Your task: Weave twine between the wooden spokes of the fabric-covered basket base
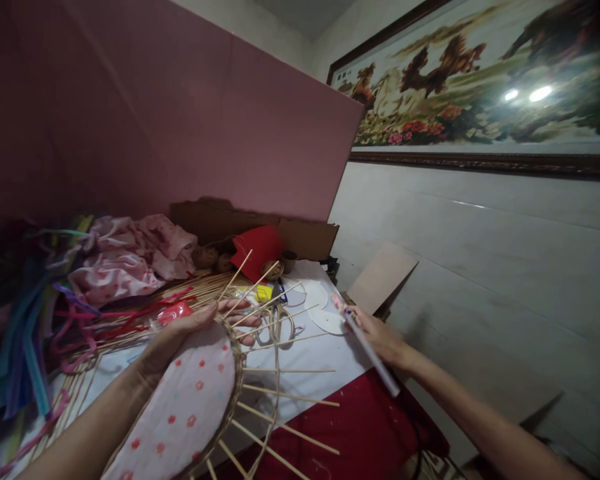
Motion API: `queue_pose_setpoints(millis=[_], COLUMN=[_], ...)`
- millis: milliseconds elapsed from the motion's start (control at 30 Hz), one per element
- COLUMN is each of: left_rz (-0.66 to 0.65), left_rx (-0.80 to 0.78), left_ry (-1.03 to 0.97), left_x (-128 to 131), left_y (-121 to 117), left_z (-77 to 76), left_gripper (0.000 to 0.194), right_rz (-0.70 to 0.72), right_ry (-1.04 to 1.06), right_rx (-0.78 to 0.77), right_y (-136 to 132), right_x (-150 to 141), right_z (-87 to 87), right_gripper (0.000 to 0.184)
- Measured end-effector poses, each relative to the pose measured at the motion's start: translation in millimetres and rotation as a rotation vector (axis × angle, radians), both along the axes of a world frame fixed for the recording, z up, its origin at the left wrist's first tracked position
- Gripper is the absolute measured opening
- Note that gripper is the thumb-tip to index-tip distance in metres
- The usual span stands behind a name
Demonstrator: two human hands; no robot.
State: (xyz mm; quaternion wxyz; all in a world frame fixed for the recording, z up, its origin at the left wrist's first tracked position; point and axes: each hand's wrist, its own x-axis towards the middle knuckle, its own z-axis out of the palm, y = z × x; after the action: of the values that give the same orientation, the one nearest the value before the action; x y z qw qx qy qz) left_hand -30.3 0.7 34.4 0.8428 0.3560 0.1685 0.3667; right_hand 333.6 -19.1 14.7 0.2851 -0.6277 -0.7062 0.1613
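Left hand [197, 320]: spread now, palm set against the upper edge of the spoked frame [190, 393], showing fingers between the topmost spokes [305, 370]; cannot tell the thumb's hold.
Right hand [377, 332]: curled around the upper end of a pale bar [380, 366], near the table's right edge; too blurred for finger detail.
Spoked frame: low and left of centre, flowered fabric towards the camera, cut off by the bottom of the view.
Woven rim [239, 360]: curving round the fabric, fanning spokes up, right and down, with a thin strand crossing them partway out.
Room between hands: well apart here, showing white tabletop [347, 360] from spoke tips to bar, with white discs [333, 322] lying at the upper end.
Under the spokes: scissors [279, 325] near the fingertips, then red cloth [360, 413] below the lower tips.
Left side: tightly packed, with blue fuzzy strips [27, 340], flowered cloth [125, 253] and a bundle of thin sticks [195, 293].
Far edge: hemmed in by a cardboard strip [305, 237], backed by a pink panel [260, 133].
Right side: past the table edge, a leaning board [383, 273] just beyond the right hand, then tiled wall [480, 253].
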Motion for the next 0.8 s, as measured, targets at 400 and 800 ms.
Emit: queue_pose_setpoints(millis=[400,800], left_rz=[-0.063,-0.027], left_rx=[0.065,0.032], left_ry=[-0.01,0.008], left_x=[-0.8,2.3], left_y=[3.0,-6.1], left_z=[-0.3,5.6], left_gripper=[0.036,0.035], right_rz=[0.062,0.006], right_ry=[-0.324,-0.36], right_rx=[-0.123,-0.07], right_y=[12.8,19.3], right_x=[-8.8,-7.6], right_z=[-33.7,-36.5], right_gripper=[0.031,0.036])
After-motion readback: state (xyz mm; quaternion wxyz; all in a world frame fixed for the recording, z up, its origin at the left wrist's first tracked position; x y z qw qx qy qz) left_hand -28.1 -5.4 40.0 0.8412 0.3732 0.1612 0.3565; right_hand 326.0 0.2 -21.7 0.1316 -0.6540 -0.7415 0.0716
